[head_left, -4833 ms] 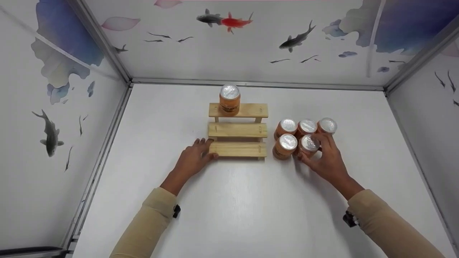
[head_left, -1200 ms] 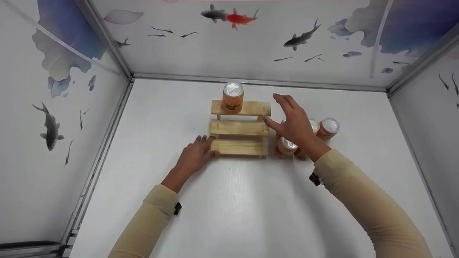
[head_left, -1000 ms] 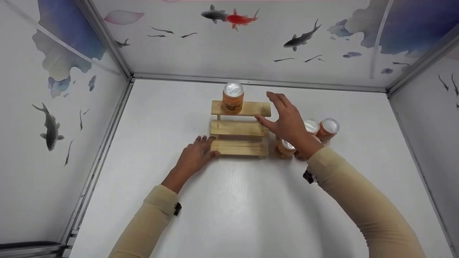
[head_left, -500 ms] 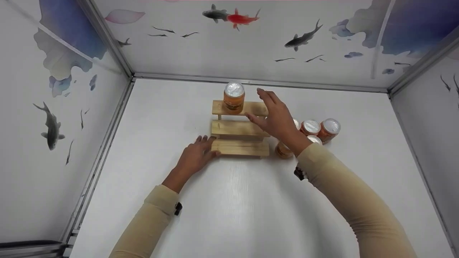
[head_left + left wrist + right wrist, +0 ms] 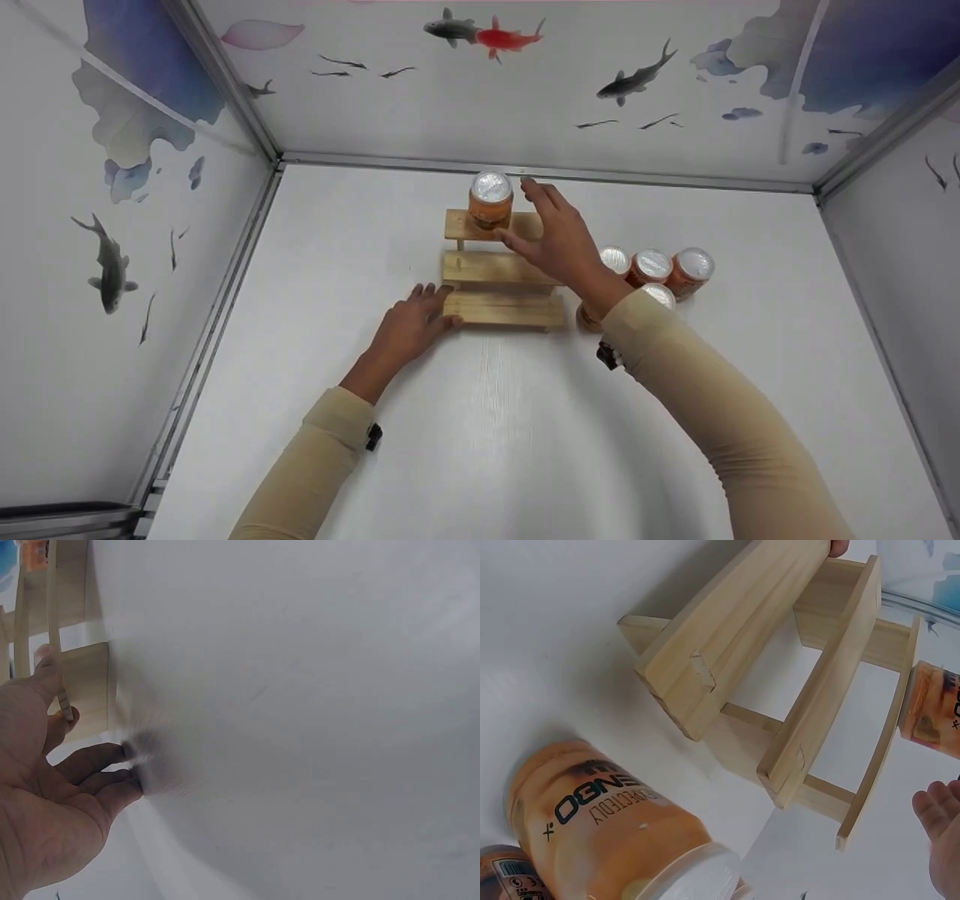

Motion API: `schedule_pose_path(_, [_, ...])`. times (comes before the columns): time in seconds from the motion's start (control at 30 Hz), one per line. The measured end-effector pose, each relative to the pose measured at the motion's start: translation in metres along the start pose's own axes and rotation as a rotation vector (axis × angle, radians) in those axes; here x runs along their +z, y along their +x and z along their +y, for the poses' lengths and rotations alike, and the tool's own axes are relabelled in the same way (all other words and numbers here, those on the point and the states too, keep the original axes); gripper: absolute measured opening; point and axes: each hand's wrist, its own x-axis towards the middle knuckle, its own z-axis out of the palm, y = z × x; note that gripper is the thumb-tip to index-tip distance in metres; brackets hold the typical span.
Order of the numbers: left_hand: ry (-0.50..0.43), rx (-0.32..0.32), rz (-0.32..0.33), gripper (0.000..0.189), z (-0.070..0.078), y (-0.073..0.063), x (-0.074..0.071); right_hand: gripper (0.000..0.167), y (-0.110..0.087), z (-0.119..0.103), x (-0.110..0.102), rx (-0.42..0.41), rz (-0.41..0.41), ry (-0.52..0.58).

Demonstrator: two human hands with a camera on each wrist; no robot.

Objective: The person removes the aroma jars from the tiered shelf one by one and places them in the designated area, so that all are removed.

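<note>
A three-tier wooden stand stands on the white table, its boards rising toward the back. My left hand pinches the left end of its lowest board between thumb and finger; in the left wrist view the other fingertips rest at the table. On the left part of the top tier stands an orange can with a silver lid. My right hand is just right of this can, thumb and fingers spread. In the right wrist view, a gap shows between the hand and the can.
Right of the stand, several matching cans stand close together, one partly hidden under the right forearm. In the right wrist view the nearest can stands beside the lowest tier. Printed white walls enclose the table at back and sides.
My right hand has let go of a can in the right-hand group and moved left and back to the can on the top tier. The left hand has stayed at the stand.
</note>
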Motion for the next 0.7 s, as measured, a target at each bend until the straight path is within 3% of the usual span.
schedule_pose_path(0.7, [-0.003, 0.022, 0.026, 0.069, -0.001, -0.001, 0.000, 0.086, 0.013, -0.009, 0.015, 0.022, -0.005, 0.027])
